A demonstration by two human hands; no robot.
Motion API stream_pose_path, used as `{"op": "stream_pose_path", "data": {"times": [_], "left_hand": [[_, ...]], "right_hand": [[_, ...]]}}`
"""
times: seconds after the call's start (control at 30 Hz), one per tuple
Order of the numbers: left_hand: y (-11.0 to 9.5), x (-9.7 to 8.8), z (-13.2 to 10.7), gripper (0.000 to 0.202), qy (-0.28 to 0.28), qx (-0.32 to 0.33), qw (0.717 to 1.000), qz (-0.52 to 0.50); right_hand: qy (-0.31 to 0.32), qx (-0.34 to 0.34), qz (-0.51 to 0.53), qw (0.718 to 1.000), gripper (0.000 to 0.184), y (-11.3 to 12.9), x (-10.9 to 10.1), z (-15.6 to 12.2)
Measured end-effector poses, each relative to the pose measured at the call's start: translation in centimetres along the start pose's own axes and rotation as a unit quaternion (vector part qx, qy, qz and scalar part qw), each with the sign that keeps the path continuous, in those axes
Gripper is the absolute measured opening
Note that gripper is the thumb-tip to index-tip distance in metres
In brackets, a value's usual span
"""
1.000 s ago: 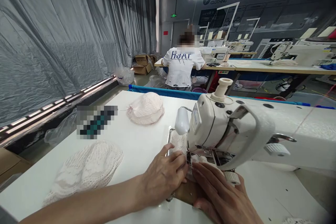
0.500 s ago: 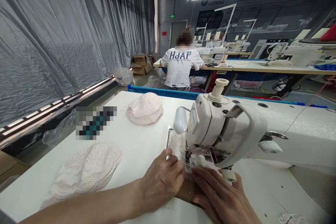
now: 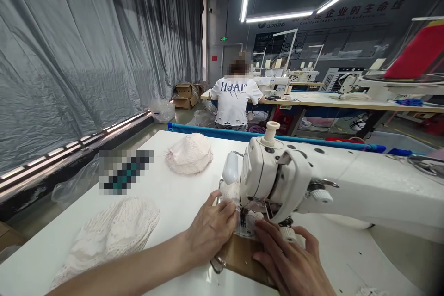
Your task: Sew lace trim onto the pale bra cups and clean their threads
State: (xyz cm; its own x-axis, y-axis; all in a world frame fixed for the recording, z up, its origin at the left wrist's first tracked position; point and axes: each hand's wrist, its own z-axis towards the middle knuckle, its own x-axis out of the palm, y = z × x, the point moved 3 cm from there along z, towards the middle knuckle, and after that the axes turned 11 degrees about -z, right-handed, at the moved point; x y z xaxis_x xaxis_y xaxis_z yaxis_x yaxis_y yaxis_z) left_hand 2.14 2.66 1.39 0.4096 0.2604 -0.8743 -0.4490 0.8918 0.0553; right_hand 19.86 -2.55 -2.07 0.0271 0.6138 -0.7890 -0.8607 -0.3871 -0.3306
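Note:
White eyelet fabric [image 3: 229,191] lies beneath the head of a white sewing machine [image 3: 261,173], partly hidden by my fingers and the machine. Just left of the presser foot [image 3: 244,217], my left hand [image 3: 212,225] has its fingers curled down on the fabric; the thumb is hidden. My right hand [image 3: 290,255] rests to the right of the foot, fingers stretched out and fairly flat, with the tips at the fabric's edge. Between the hands, a brown plate [image 3: 239,255] shows on the machine bed.
Pale eyelet pieces lie on the white table: a rounded one [image 3: 190,153] at the back and a larger one [image 3: 116,229] at left. A pixelated dark item [image 3: 125,172] is near the left edge. Ahead, a person in a white shirt [image 3: 233,101] sits at another table.
The fabric has slid away from me, baring more of the plate around the presser foot. My left hand's fingers have loosened slightly and moved forward. The camera view has tilted upward.

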Motion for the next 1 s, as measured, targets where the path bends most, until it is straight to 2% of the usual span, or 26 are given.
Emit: {"op": "stream_pose_path", "data": {"times": [0.13,0.23,0.4,0.47,0.53,0.57,0.7,0.77,0.87,0.93,1.0], "left_hand": [[1.2,1.0,1.0,0.022,-0.003,0.02,0.999,0.032],[1.0,0.9,0.8,0.027,-0.004,0.027,0.998,0.057],[-2.4,-2.3,-3.0,0.017,0.005,0.024,0.999,0.033],[-3.9,-3.8,-4.8,0.015,0.013,0.013,0.999,0.029],[-5.0,-5.0,-6.4,0.015,0.042,-0.001,0.999,0.033],[-5.3,-5.4,-7.0,0.015,0.065,-0.009,0.997,0.037],[-6.0,-6.6,-8.6,0.01,0.131,-0.035,0.989,0.056],[-5.9,-7.1,-8.3,0.008,0.151,-0.055,0.986,0.048],[-5.3,-7.5,-6.0,0.007,0.173,-0.08,0.982,-0.005],[-4.5,-7.3,-3.7,0.024,0.169,-0.078,0.98,-0.077],[-3.6,-6.4,-1.6,0.044,0.174,-0.065,0.965,-0.184]], "right_hand": [[-0.004,0.011,-0.004,1.0,0.029,0.1,-0.1,0.3],[-0.012,0.011,0.003,1.0,0.032,0.3,-1.0,1.0],[-0.048,0.0,0.06,0.997,0.049,2.2,-2.9,1.9],[-0.07,0.018,0.108,0.992,0.044,3.2,-3.4,2.0],[-0.081,0.018,0.153,0.985,0.03,3.9,-3.9,2.0],[-0.084,0.006,0.172,0.981,0.029,4.2,-4.1,1.9],[-0.09,-0.066,0.223,0.968,0.038,4.2,-5.0,1.7],[-0.084,-0.089,0.224,0.967,0.037,3.9,-5.2,1.7],[-0.08,-0.114,0.215,0.967,0.034,3.8,-5.4,1.6],[-0.088,-0.119,0.217,0.965,0.032,3.8,-5.4,1.6],[-0.094,-0.112,0.221,0.964,0.029,3.8,-5.3,1.4]]}}
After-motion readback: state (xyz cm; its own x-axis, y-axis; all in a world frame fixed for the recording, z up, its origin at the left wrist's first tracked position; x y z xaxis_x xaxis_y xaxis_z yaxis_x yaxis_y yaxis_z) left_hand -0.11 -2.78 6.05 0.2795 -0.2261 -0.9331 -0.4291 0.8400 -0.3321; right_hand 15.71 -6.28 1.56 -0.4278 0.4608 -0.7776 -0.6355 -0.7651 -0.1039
